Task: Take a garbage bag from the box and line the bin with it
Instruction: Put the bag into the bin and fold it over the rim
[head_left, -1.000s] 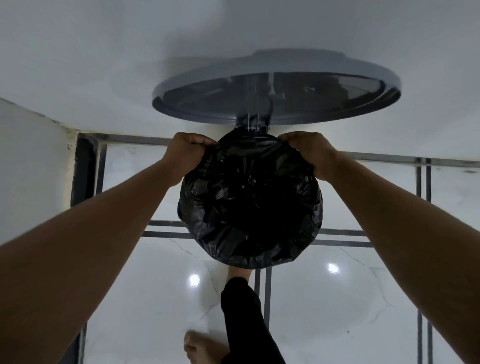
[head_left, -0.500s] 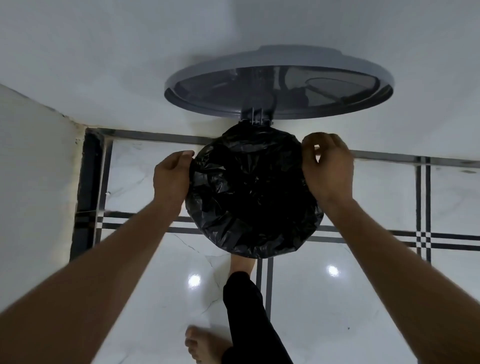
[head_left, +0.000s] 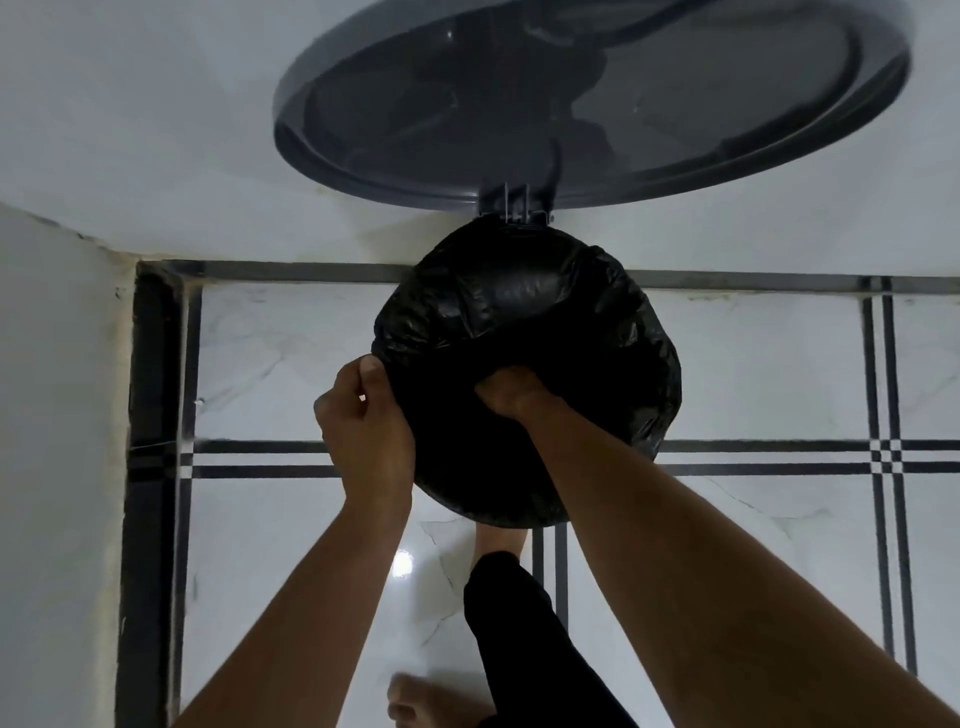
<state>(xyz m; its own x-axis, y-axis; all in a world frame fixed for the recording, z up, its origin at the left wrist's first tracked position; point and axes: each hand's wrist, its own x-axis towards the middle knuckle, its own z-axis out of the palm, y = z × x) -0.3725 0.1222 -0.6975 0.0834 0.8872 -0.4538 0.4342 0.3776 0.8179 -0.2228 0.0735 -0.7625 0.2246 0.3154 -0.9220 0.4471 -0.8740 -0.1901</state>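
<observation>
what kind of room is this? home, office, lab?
Probably a home, in a corner by a wall: a glossy marble-look tiled floor with black inlay lines, a bare foot on it, and a small pedal bin, lid up, lined with a black bag. Which room is unclear.

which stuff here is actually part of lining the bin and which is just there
Part of the job:
black garbage bag, stretched over the bin's mouth
bin lid, flipped up open
left hand, pinching the bag's edge
right hand, pushing down into the bag

Just there:
tiled floor
white wall
</observation>
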